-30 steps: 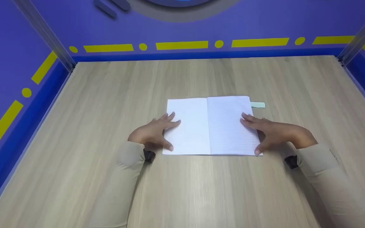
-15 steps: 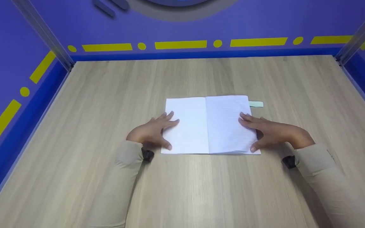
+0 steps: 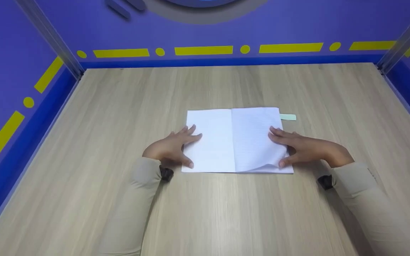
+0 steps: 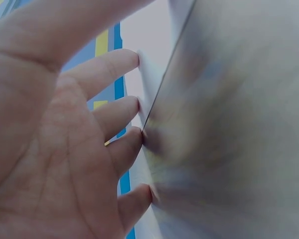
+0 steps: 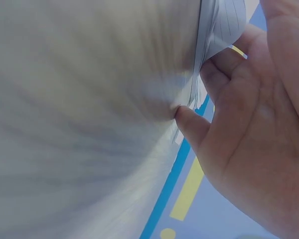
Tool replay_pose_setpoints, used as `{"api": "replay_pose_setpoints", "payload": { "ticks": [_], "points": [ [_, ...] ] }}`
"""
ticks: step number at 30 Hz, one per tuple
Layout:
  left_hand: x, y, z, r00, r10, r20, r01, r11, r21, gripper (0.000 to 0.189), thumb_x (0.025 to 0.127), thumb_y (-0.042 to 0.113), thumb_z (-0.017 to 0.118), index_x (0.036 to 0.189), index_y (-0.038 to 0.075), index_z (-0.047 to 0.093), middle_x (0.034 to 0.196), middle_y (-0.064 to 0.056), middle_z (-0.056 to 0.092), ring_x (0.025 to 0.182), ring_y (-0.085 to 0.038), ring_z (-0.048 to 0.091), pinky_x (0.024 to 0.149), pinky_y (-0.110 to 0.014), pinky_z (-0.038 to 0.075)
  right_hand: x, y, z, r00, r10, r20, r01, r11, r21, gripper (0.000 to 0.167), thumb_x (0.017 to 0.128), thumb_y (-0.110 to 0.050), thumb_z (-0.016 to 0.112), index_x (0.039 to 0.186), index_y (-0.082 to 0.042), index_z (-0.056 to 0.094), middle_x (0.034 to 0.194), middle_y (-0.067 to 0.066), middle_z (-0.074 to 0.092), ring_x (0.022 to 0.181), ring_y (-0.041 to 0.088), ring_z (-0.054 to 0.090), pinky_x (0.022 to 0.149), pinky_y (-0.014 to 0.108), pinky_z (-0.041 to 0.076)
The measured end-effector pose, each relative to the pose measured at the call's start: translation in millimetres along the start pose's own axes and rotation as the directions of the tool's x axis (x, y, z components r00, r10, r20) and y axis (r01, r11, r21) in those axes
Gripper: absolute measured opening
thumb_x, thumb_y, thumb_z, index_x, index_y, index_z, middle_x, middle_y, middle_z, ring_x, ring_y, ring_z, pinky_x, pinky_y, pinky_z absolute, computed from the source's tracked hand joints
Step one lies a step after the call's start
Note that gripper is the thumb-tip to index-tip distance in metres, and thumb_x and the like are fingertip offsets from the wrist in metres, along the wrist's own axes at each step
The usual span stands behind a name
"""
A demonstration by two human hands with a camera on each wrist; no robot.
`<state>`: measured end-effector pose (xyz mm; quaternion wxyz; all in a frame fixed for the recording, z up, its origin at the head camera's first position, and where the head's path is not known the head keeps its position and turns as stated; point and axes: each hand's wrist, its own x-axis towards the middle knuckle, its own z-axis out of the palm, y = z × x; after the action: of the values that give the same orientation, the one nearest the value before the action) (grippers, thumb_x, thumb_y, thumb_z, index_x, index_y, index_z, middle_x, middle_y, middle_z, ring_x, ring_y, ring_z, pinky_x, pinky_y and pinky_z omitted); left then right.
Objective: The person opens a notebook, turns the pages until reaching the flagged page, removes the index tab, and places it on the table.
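Observation:
An open notebook [image 3: 212,142] lies on the table, its left page plain white and its right page [image 3: 251,138] faintly lined. My left hand [image 3: 171,145] rests on the left page's outer edge with fingers and thumb spread. On the right side, my right hand [image 3: 306,147] spans the outer edge, fingertips on the lined page and thumb [image 3: 284,163] at its lower corner. That corner curls up beside the thumb, and more sheets show beneath. In the right wrist view the bowed page [image 5: 228,27] rises near the thumb. A pale green tab [image 3: 288,117] sticks out at the upper right.
The wood-patterned table [image 3: 205,213] runs back to a blue-purple wall [image 3: 297,25] with yellow dashes and dots. Similar panels stand at the left and right sides. Dark wrist straps [image 3: 166,173] show at both sleeve cuffs.
My right thumb has slid inward and upward from the page's lower corner, and that corner has gone from flat to curled. The left hand stays in place.

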<state>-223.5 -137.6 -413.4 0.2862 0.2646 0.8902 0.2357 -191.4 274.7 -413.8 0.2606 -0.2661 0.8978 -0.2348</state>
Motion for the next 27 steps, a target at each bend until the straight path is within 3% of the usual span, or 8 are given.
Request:
{"api": "replay_pose_setpoints", "payload": {
  "ticks": [9, 13, 18, 22, 27],
  "points": [
    [-1.4, 6.6, -0.7, 0.999, -0.031, -0.033, 0.03, 1.0, -0.008, 0.099, 0.072, 0.026, 0.084, 0.152, 0.018, 0.026, 0.162, -0.006, 0.0, 0.15, -0.024, -0.008, 0.119, -0.052, -0.006, -1.3, -3, -1, 1.0, 0.02, 0.001, -0.02, 1.0, 0.004, 0.098, 0.08, -0.047, 0.072, 0.152, -0.008, 0.02, 0.162, 0.012, 0.004, 0.149, 0.035, 0.002, 0.116, 0.061, 0.003],
    [-2.0, 14.1, 0.3, 0.994, -0.025, -0.102, 0.023, 1.0, -0.018, 0.09, 0.075, 0.021, 0.082, 0.15, 0.017, 0.033, 0.162, -0.007, 0.008, 0.15, -0.024, -0.003, 0.121, -0.047, -0.001, -1.0, -3, -1, 1.0, 0.018, 0.005, -0.018, 1.0, 0.009, 0.097, 0.08, -0.046, 0.072, 0.153, -0.008, 0.02, 0.162, 0.012, 0.003, 0.149, 0.035, 0.001, 0.116, 0.061, 0.002],
    [-0.3, 28.1, 5.8, 0.978, 0.05, -0.205, -0.05, 0.999, 0.003, 0.071, 0.084, 0.028, 0.074, 0.146, 0.018, 0.042, 0.16, -0.002, 0.024, 0.15, -0.021, 0.009, 0.121, -0.041, 0.013, -0.9, -3, 0, 1.0, 0.015, 0.0, -0.015, 1.0, 0.012, 0.097, 0.081, -0.046, 0.072, 0.152, -0.007, 0.02, 0.162, 0.013, 0.004, 0.149, 0.035, 0.002, 0.116, 0.061, 0.003],
    [1.8, 42.4, 13.0, 0.944, 0.175, -0.279, -0.154, 0.983, 0.096, 0.06, 0.088, 0.033, 0.069, 0.141, 0.014, 0.049, 0.153, -0.004, 0.038, 0.146, -0.022, 0.026, 0.119, -0.04, 0.023, -0.9, -3, 0, 1.0, 0.02, -0.003, -0.02, 1.0, 0.009, 0.096, 0.081, -0.047, 0.072, 0.152, -0.008, 0.02, 0.162, 0.012, 0.005, 0.149, 0.035, 0.003, 0.116, 0.06, 0.003],
    [3.8, 60.8, 24.4, 0.875, 0.311, -0.371, -0.266, 0.949, 0.167, 0.051, 0.09, 0.034, 0.066, 0.134, 0.01, 0.056, 0.141, -0.005, 0.053, 0.134, -0.02, 0.046, 0.112, -0.035, 0.035, -0.3, -3, 0, 1.0, 0.028, -0.005, -0.028, 0.999, 0.016, 0.097, 0.081, -0.047, 0.072, 0.152, -0.007, 0.02, 0.162, 0.012, 0.004, 0.149, 0.034, 0.002, 0.117, 0.06, 0.003]
  ]
}}
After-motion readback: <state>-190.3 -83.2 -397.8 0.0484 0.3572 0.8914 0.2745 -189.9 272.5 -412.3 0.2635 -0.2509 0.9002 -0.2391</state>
